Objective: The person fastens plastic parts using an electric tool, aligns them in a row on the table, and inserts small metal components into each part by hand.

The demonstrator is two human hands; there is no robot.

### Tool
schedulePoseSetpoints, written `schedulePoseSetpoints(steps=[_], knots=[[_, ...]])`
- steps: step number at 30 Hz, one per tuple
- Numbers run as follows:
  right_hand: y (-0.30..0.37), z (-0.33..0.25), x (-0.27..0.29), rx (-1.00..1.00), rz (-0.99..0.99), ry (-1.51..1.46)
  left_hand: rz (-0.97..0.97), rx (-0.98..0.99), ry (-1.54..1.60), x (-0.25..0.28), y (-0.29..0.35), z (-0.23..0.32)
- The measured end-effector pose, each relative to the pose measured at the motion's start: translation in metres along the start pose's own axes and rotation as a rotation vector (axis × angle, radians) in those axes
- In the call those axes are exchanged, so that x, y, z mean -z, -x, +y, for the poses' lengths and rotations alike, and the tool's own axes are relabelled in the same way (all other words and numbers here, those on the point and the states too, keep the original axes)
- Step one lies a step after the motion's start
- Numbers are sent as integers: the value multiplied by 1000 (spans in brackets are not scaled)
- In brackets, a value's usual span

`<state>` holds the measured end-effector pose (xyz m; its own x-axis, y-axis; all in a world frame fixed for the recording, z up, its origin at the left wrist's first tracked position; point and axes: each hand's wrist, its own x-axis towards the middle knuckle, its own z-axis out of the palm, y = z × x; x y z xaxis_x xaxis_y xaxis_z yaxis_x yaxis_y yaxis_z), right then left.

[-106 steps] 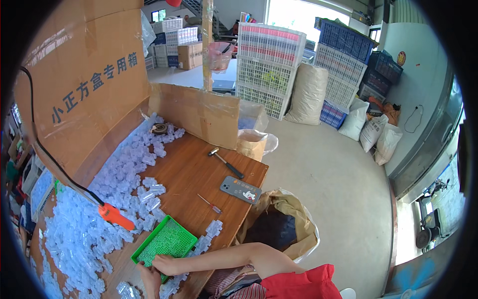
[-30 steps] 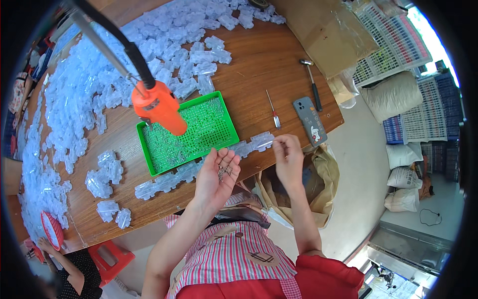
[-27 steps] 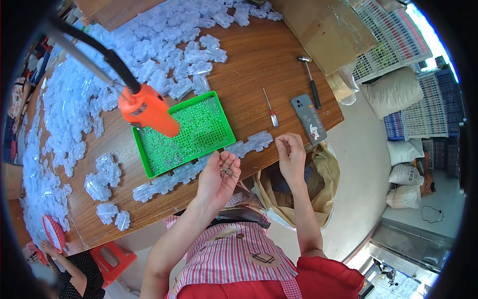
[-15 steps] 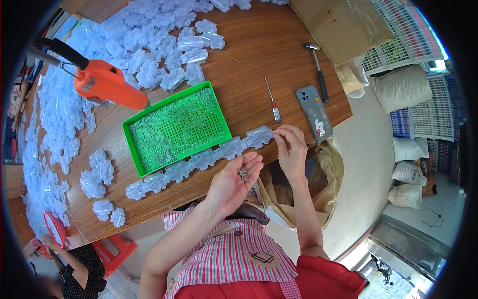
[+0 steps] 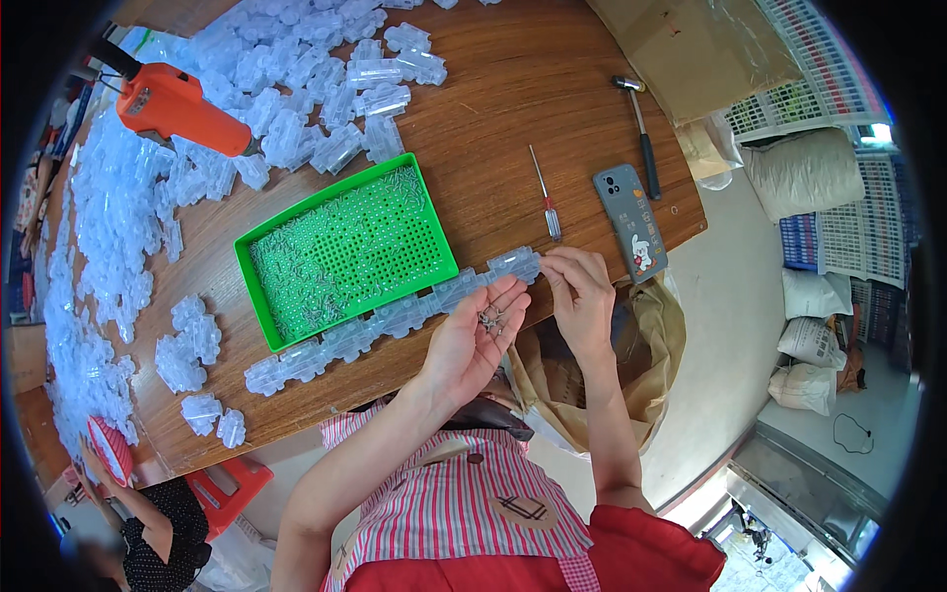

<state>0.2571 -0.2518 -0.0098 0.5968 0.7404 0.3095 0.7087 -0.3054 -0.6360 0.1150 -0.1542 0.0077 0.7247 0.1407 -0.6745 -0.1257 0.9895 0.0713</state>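
Observation:
My left hand [image 5: 480,335] is palm up and cupped, cradling a small pile of metal screws [image 5: 490,318]. Its fingertips are beside a row of clear plastic pieces [image 5: 400,314] laid end to end along the front of the table. At the row's right end, my right hand [image 5: 580,291] pinches thumb and forefinger together against the last piece; whatever lies between them is too small to make out. Just behind the row sits a green perforated tray [image 5: 380,232] with many loose screws scattered in it. An orange electric screwdriver [image 5: 182,111] hangs at the upper left.
Clear plastic pieces [image 5: 109,237] heap across the table's left and far side. A slim screwdriver [image 5: 549,209], a phone [image 5: 631,225] and a hammer [image 5: 641,138] lie to the right. Below the edge stands an open tan sack [image 5: 656,370]. Another person [image 5: 148,523] works at lower left.
My left hand has shifted slightly right, toward my right hand. The orange electric screwdriver has swung up and left. My right hand stays at the row's right end.

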Motion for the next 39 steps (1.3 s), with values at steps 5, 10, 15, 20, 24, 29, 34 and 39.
schedulePoseSetpoints(steps=[5,10,15,20,24,29,34,39], knots=[[-1,-4,0,5,14,-19,-5,-1,9,1,0,1],[3,-32,17,-143,17,-123,-110,32,87,0,0,5],[6,-60,21,48,-133,-109,-207,55,74,4,0,5],[10,-63,16,81,-138,12,-201,41,-36,6,3,0],[13,-67,11,78,-110,17,-161,10,-76,3,8,-2],[13,-67,10,13,-153,-21,-118,1,-62,6,6,-4],[16,-63,11,33,-192,42,-80,4,-29,6,6,-6],[18,-28,6,-357,-28,-394,-69,30,-87,9,7,-3]])
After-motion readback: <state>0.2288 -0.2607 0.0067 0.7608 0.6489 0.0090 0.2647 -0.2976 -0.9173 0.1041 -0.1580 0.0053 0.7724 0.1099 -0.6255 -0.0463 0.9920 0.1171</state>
